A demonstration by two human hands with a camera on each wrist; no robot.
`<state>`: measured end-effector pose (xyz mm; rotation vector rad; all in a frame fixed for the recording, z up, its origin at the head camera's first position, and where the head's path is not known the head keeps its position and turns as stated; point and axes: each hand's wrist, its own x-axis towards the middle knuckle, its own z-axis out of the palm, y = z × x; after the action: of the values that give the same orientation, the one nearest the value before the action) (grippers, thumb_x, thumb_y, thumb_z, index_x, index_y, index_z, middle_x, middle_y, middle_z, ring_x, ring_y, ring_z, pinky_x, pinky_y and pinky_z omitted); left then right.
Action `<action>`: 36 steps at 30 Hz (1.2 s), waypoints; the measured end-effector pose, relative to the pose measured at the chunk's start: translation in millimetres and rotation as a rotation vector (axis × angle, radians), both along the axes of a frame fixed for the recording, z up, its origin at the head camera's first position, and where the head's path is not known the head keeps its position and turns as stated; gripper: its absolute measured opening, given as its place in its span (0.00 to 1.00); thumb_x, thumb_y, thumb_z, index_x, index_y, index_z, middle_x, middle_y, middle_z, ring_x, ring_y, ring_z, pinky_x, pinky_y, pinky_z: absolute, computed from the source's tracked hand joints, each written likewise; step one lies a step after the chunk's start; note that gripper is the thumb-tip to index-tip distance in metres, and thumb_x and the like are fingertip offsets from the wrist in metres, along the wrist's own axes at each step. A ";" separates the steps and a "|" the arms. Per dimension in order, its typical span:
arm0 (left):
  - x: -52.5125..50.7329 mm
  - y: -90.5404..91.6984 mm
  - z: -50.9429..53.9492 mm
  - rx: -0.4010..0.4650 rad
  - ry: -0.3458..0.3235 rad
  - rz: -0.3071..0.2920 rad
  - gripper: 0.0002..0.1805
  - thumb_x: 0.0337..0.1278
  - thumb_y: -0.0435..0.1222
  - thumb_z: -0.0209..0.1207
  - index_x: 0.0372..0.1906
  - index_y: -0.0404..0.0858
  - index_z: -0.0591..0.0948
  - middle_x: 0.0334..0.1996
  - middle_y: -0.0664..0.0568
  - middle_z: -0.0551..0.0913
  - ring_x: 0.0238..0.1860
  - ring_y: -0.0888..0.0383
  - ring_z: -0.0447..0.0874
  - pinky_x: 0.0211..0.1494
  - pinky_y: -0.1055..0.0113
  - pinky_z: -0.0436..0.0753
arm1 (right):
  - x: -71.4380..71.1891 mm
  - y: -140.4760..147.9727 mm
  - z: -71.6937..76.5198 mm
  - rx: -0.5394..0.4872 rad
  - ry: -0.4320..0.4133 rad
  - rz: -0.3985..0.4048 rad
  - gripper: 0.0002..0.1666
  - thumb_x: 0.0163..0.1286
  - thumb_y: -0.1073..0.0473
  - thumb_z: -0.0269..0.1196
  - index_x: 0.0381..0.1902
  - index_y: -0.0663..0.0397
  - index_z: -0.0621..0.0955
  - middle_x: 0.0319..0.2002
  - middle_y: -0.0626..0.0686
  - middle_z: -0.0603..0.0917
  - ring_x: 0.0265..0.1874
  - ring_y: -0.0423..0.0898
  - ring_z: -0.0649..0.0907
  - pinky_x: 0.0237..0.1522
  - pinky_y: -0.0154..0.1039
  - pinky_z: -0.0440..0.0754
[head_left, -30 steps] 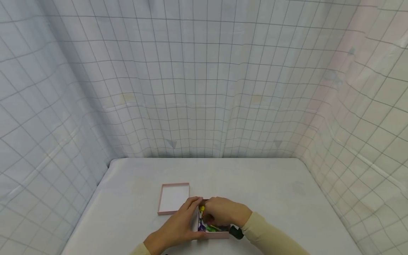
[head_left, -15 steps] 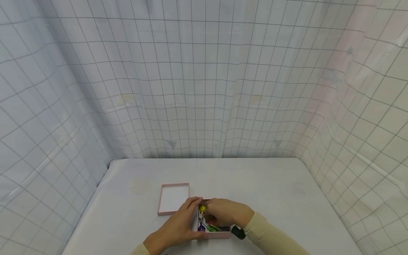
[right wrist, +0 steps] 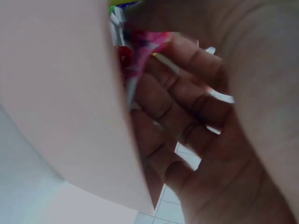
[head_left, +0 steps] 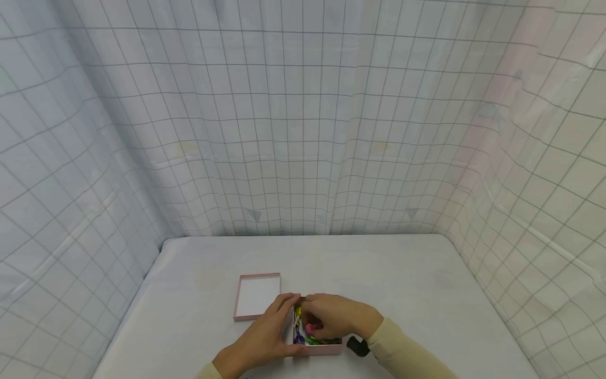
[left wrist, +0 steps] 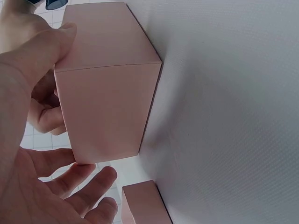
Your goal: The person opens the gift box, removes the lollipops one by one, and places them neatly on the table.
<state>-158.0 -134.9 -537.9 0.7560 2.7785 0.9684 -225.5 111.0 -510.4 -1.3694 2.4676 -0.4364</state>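
Note:
A pink box (head_left: 324, 349) sits near the table's front with several wrapped lollipops inside. My left hand (head_left: 266, 337) holds the box's left side, its thumb on the front wall and fingers at the far left corner; the left wrist view shows this grip on the box (left wrist: 110, 114). Inside the box, my right hand (head_left: 337, 315) pinches a pink-wrapped lollipop (head_left: 311, 329), also seen as a pink wrapper (right wrist: 145, 45) between thumb and fingers. A purple lollipop (head_left: 299, 339), a yellow one (head_left: 298, 311) and a green one (head_left: 312, 341) show around it. The right hand hides the rest.
The pink box lid (head_left: 235, 305) lies inner side up, behind and left of the box. A white cloth covers the table (head_left: 379, 268). Grid-patterned curtains (head_left: 303, 131) stand around the back and sides.
My right hand has turned slightly within the box, and more of the pink lollipop shows. The yellow lollipop has shifted a little. My left hand and the box stay in place.

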 end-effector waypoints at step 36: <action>-2.8 4.5 -1.6 -0.027 -0.131 0.054 0.69 0.55 0.69 0.84 0.93 0.43 0.64 0.88 0.45 0.68 0.83 0.39 0.79 0.82 0.35 0.83 | -28.9 75.5 -0.9 -0.294 0.078 -0.241 0.18 0.77 0.63 0.78 0.57 0.43 0.85 0.54 0.41 0.87 0.51 0.39 0.86 0.58 0.40 0.93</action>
<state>-160.8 -130.5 -539.4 0.5943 2.7054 0.9502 -254.4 186.5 -511.3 -1.2103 2.7294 -0.8452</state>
